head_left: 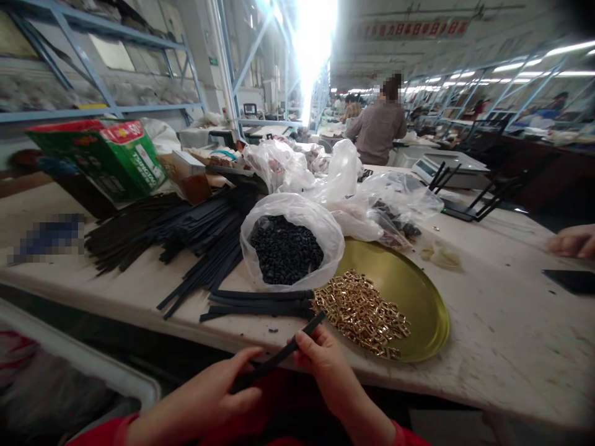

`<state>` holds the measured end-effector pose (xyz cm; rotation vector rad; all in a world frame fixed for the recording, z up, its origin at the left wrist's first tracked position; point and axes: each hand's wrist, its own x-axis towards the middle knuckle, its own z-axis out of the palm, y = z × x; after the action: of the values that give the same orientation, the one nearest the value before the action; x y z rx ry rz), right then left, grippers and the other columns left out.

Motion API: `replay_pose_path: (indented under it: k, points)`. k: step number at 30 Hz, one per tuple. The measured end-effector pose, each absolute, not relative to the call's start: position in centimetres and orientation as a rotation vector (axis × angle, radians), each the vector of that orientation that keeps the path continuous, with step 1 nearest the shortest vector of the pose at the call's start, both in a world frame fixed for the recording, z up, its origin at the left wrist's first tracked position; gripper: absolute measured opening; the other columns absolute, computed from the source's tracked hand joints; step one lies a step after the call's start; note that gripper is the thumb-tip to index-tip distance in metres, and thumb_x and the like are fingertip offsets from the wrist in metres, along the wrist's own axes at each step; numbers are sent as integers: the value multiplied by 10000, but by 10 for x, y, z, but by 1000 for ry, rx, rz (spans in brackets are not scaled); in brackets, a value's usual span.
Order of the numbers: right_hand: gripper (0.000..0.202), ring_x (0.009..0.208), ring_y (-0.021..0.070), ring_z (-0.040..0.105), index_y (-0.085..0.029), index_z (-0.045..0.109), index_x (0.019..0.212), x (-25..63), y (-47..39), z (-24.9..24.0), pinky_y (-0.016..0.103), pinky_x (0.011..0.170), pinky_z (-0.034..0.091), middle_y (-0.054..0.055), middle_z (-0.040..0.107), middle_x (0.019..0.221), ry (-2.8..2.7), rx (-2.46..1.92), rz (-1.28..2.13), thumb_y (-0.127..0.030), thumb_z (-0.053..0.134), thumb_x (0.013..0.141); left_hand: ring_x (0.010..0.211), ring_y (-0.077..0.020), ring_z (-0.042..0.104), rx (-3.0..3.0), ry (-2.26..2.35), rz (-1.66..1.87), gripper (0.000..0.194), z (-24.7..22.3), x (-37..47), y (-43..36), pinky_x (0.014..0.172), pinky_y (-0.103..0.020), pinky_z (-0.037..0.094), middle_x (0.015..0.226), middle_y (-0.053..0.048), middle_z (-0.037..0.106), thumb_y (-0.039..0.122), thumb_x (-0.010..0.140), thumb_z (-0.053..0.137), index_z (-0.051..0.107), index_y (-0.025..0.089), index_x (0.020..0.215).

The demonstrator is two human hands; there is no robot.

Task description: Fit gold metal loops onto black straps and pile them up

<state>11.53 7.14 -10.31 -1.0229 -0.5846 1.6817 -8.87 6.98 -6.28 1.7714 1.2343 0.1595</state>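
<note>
A flat black strap (281, 355) slants across the space between my hands, just off the table's front edge. My right hand (323, 353) pinches it near its upper end, thumb on top. My left hand (227, 387) is closed around the lower part, though some of its fingers are hidden. Beyond my right hand, small gold buckles (360, 310) are heaped on a round gold tray (425, 303). Several black straps (260, 305) lie together left of the tray, their right ends at the buckles. Behind them stands an open plastic bag (332, 238) of small black pieces (286, 251).
A large pile of black straps (199, 226) spreads over the table's left side. Behind are a green and red carton (125, 164) and clear plastic bags (344, 173). Another person's hand (574, 241) rests at the right edge near a dark flat object (569, 280).
</note>
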Motion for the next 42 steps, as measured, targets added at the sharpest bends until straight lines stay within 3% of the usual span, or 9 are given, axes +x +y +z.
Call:
replay_pose_path:
  k: [3,6,8,12,20,28,33,36,42]
  points:
    - [362,498,85,467,-173,584,859,103,64,-105,205,481,354,-35,537,616,-792,-1043,1687,-491,646,697,738,-175,576,1509,1095,336,517,-67,-46,85,651,-258,445,929,-70,640,440,840,402,384,156,1271]
    - [396,531,120,483,-170,586,759,129,72,-109,232,503,358,-18,520,587,-1193,-1245,1383,-539,451,811,675,-151,515,1562,1066,414,363,-71,-24,97,612,-237,399,776,-20,595,430,863,356,551,154,994]
    - [375,612,147,525,-170,572,746,160,87,-109,251,574,398,15,561,662,-1454,-1482,1048,-454,362,872,663,-141,476,1646,1107,413,329,-73,-22,103,602,-224,366,685,12,534,408,865,355,563,163,793]
    - [200,823,179,582,-166,584,913,204,126,-99,259,715,414,71,625,908,-1997,-1994,353,-232,400,871,603,-133,420,1648,1135,369,337,-76,-22,108,549,-215,316,576,48,421,399,867,320,539,174,745]
    - [180,809,249,615,-110,633,873,190,168,-92,303,671,412,161,641,905,-2359,-2065,203,-121,467,806,524,-117,374,1588,1108,283,336,-72,-12,115,503,-216,293,552,57,388,405,853,309,520,169,742]
    - [205,789,227,615,-109,621,861,197,163,-97,289,673,413,148,646,864,-2304,-2044,192,-49,436,796,429,-87,369,1486,1145,320,310,-70,-5,113,423,-201,292,596,43,479,407,830,305,490,169,757]
    - [212,840,195,599,-158,610,904,200,146,-92,284,734,423,103,644,908,-2177,-1901,260,-116,409,851,521,-109,432,1617,1206,496,284,-58,6,119,511,-209,347,578,28,480,336,825,334,478,180,637]
    - [178,822,177,591,-200,606,926,192,129,-87,290,736,444,54,647,899,-1882,-1528,666,-198,443,854,603,-127,480,1680,1234,613,258,-58,10,124,587,-224,370,617,14,523,306,827,355,511,175,670]
    - [159,603,117,519,-193,601,903,167,101,-75,242,547,419,-11,594,714,-1328,-1127,1442,-275,580,769,597,-115,484,1729,1170,590,176,-60,6,122,572,-211,362,629,33,525,284,813,438,514,168,705]
